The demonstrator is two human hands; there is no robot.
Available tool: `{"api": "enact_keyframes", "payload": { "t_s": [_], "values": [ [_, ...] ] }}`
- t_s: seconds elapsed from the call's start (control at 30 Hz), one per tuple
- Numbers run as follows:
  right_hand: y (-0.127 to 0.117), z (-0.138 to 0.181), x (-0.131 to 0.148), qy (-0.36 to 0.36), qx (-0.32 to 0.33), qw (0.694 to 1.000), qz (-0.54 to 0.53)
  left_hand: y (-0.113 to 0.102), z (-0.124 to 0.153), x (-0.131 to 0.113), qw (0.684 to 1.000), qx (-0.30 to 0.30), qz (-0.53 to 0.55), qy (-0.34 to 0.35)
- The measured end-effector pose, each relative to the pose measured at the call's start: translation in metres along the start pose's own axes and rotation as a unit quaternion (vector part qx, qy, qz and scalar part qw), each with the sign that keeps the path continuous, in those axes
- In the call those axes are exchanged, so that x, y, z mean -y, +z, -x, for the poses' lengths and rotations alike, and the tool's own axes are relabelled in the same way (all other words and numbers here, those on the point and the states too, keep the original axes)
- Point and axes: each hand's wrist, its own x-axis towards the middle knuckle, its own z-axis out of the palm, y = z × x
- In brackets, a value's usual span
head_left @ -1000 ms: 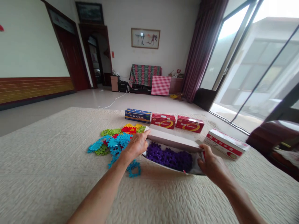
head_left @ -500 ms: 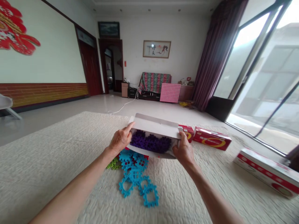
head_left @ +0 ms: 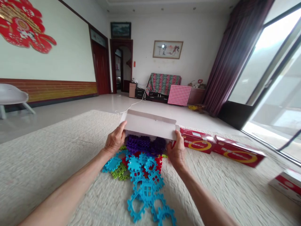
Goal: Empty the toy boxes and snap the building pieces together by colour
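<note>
Between my hands is an open cardboard box (head_left: 150,124), its pale flap raised and its mouth tilted toward me. My left hand (head_left: 115,138) is closed on its left end, and my right hand (head_left: 176,150) grips the right end. Purple interlocking plastic pieces (head_left: 143,143) show at the mouth of the box. Just below it, blue gear-edged pieces (head_left: 145,188) lie in a pile on the cream mat, with green pieces (head_left: 119,171) and red pieces (head_left: 158,163) among them. The underside of the box is hidden.
Right of my hand stand a red box (head_left: 197,141) and another red box (head_left: 240,150), with a white-and-red box (head_left: 288,185) nearer the right edge. The textured mat (head_left: 70,147) spreads over the floor. A white chair (head_left: 13,94) stands at far left.
The box has tipped further toward me, and its purple pieces now sit lower, at the mouth above the pile. More blue and green pieces are uncovered. The view has turned left.
</note>
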Motion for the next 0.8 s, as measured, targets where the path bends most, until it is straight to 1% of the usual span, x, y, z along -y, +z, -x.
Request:
{"api": "enact_keyframes", "payload": {
  "t_s": [0.07,0.17,0.23,0.3,0.47,0.53,0.67,0.8],
  "values": [
    [0.004,0.004,0.001,-0.016,-0.022,1.000,-0.006,-0.003,0.003,0.005,1.000,-0.029,0.000,0.013],
    [0.010,0.011,0.000,-0.048,-0.074,0.996,-0.021,-0.008,0.005,0.011,0.996,-0.074,-0.008,0.046],
    [0.016,0.013,-0.003,-0.062,-0.090,0.994,-0.029,-0.007,0.003,0.015,0.994,-0.087,-0.016,0.067],
    [0.024,0.009,-0.007,-0.061,-0.084,0.994,-0.034,-0.003,-0.003,0.018,0.994,-0.083,-0.024,0.074],
    [0.043,-0.013,-0.005,-0.040,-0.067,0.996,-0.036,0.007,-0.022,0.028,0.996,-0.064,-0.023,0.054],
    [0.043,-0.019,-0.001,-0.043,-0.069,0.996,-0.034,0.004,-0.028,0.032,0.995,-0.074,-0.023,0.059],
    [0.041,-0.032,0.012,-0.074,-0.088,0.993,-0.036,-0.007,-0.043,0.039,0.993,-0.102,-0.030,0.054],
    [0.045,-0.059,0.024,-0.067,-0.085,0.994,-0.031,-0.015,-0.069,0.041,0.992,-0.108,-0.039,0.045]
  ]
}}
